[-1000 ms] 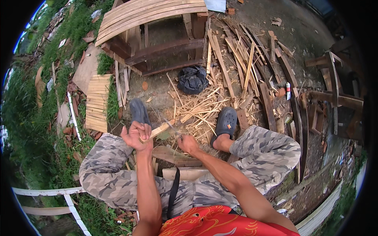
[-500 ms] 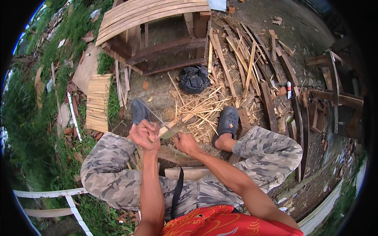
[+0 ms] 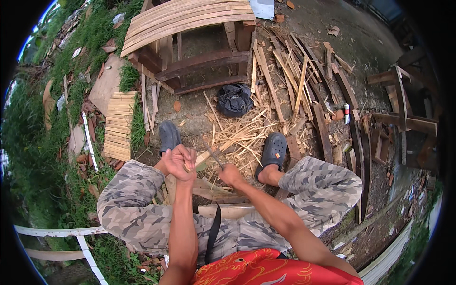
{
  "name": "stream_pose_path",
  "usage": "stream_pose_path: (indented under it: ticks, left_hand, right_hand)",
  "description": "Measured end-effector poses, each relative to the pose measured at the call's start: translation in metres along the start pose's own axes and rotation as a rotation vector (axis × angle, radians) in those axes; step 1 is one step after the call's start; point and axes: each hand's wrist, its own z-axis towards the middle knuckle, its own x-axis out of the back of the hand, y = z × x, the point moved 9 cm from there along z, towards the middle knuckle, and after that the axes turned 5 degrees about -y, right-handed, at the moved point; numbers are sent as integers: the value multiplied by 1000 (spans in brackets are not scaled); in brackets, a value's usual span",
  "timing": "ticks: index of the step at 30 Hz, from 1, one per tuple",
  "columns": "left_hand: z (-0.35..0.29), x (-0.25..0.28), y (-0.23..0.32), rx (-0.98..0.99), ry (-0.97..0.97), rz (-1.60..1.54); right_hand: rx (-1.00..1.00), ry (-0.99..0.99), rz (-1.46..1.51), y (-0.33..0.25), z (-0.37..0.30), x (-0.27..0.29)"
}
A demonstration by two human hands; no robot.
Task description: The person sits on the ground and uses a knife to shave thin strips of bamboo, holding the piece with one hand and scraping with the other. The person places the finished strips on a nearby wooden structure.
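Observation:
Between my knees, my left hand [image 3: 181, 161] is closed around a pale strip of wood or bamboo [image 3: 202, 158], which sticks out toward the upper right. My right hand [image 3: 231, 175] grips a knife [image 3: 215, 157] with a thin dark blade. Its handle is hidden in my fist, and the blade points up and left, smeared by motion toward the tip. The blade lies close to the strip; I cannot tell whether they touch. Beneath and beyond my hands lies a pile of pale shavings and thin splints [image 3: 244, 130].
A slatted wooden bench [image 3: 190, 19] stands ahead, with a black bundled bag [image 3: 234, 99] by it. A slatted panel [image 3: 118, 126] lies left on grass. Long wood strips [image 3: 299, 85], a white-and-red tube [image 3: 347, 114] and a wooden frame [image 3: 403, 99] are at right.
My right hand has moved slightly right and down, and the knife blade with it, farther from my left hand. My left hand has shifted a little to the right, still closed on the strip.

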Motion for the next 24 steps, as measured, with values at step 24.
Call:
stream_pose_path:
  ticks: [24]
  left_hand:
    - [8, -8, -3, 36, -31, 27]
  right_hand:
    - [-289, -243, 520, 48, 14, -26]
